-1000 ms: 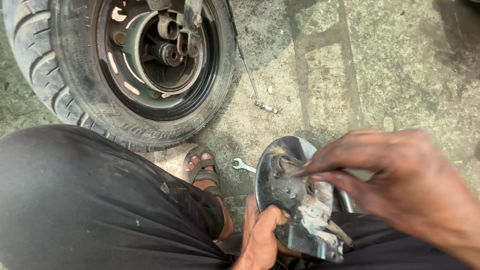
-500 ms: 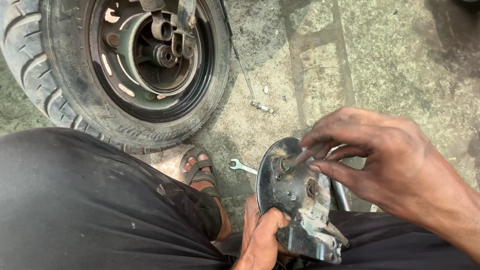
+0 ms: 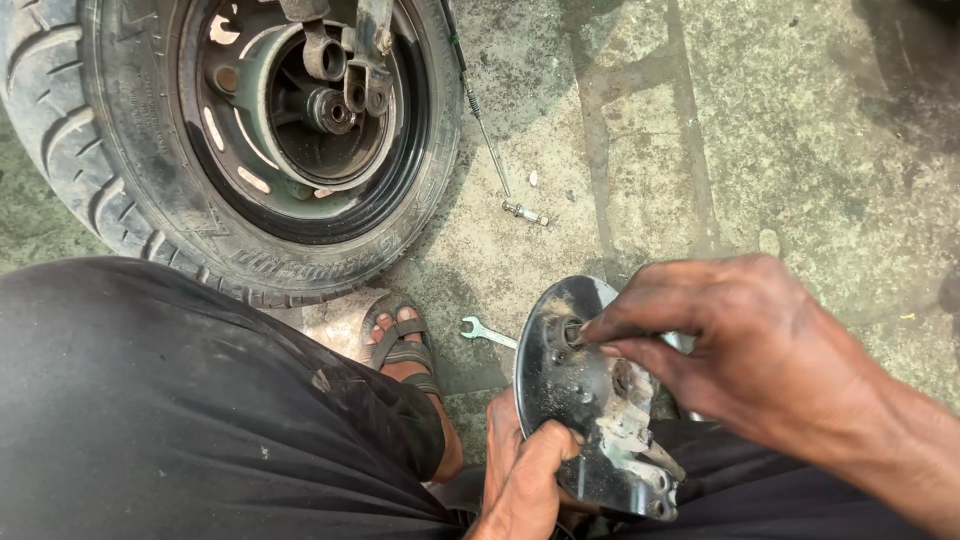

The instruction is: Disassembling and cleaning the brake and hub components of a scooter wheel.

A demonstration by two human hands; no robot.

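A scooter wheel lies well left of the fingers. The left hand clamps the lower edge of a round metal brake plate; a small spanner rests just beyond. The right hand pinches its fingertips together on the plate's upper hub.

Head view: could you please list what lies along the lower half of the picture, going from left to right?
Dark trouser leg → sandalled foot → small spanner on the concrete → left hand gripping the round metal plate from below → right hand pinching a small part on the plate.
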